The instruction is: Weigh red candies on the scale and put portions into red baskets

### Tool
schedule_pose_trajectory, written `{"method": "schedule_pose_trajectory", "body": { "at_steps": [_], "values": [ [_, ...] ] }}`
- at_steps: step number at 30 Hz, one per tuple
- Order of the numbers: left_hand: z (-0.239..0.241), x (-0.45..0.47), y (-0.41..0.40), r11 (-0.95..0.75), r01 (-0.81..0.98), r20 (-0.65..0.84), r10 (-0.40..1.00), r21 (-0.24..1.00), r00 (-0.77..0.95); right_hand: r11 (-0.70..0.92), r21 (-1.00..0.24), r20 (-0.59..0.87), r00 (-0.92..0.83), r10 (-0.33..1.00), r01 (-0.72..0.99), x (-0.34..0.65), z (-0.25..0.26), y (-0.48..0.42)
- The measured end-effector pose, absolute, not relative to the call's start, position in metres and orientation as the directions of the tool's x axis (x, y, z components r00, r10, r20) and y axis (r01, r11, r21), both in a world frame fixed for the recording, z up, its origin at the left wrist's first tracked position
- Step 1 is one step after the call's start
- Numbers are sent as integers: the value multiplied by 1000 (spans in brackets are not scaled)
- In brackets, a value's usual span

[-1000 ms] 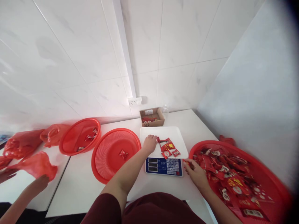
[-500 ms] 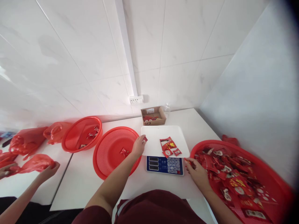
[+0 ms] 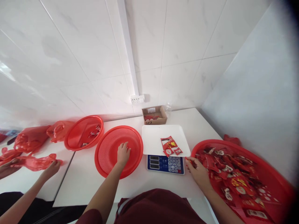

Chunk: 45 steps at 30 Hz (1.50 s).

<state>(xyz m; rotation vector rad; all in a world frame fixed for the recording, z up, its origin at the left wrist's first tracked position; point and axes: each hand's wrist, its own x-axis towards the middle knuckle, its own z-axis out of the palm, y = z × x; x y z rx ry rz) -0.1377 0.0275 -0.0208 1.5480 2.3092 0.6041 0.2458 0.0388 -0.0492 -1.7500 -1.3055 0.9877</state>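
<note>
My left hand point(image 3: 123, 153) is down inside the middle red plastic basket point(image 3: 102, 158), its fingers curled over the spot where a small red packet lay. What is under the fingers is mostly hidden. My right hand point(image 3: 197, 171) is closed by the right front corner of the digital scale point(image 3: 165, 164), with a bit of a small red packet point(image 3: 192, 162) showing between the fingers. On the scale's white tray point(image 3: 151, 140) lie one larger red snack packet point(image 3: 169, 142) and two small red packets point(image 3: 168, 151), point(image 3: 177, 151).
A large red basket point(image 3: 198, 145) heaped with red snack packets point(image 3: 240, 183) stands at the right. Behind the scale is a cardboard box point(image 3: 155, 121). Another red basket point(image 3: 67, 141) stands left; beyond it, a co-worker's hands point(image 3: 52, 169) hold a red plastic bag point(image 3: 37, 163).
My left hand has moved left from above the scale tray, where it held a small red packet, down into the middle basket. My right hand has stayed by the scale.
</note>
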Motion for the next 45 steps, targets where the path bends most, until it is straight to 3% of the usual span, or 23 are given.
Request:
{"method": "schedule_pose_trajectory", "body": {
  "at_steps": [3,7,12,16,22,24,28,32,40,45],
  "values": [
    [-15,-111,42,179,874,89,966,451,-244,-229,-885,-167,183,969,406,246,-48,39],
    [-10,-56,77,-18,878,84,996,479,-26,-220,-885,-165,164,972,410,245,-45,39],
    [-8,10,121,-136,873,-40,984,469,175,-191,-888,-139,151,979,419,244,-43,38],
    [-7,37,140,-136,895,-150,965,426,218,-186,-887,-132,153,979,423,245,-45,37],
    [-12,33,139,-49,893,-185,972,448,146,-167,-888,-116,143,983,429,246,-47,37],
    [-13,23,134,48,849,-208,975,526,74,-163,-885,-108,148,983,436,246,-48,38],
    [-12,-11,119,273,545,-238,962,793,-135,-174,-888,-123,146,982,425,247,-50,38],
    [-9,-58,93,276,262,-231,954,925,-189,-179,-889,-117,168,979,422,247,-53,38],
    [-12,-123,35,362,166,-262,863,917,-431,-209,-876,-145,176,974,435,247,-55,38],
    [-21,-135,20,341,47,-274,823,939,-497,-221,-852,-152,180,972,475,248,-54,37]
  ]
}}
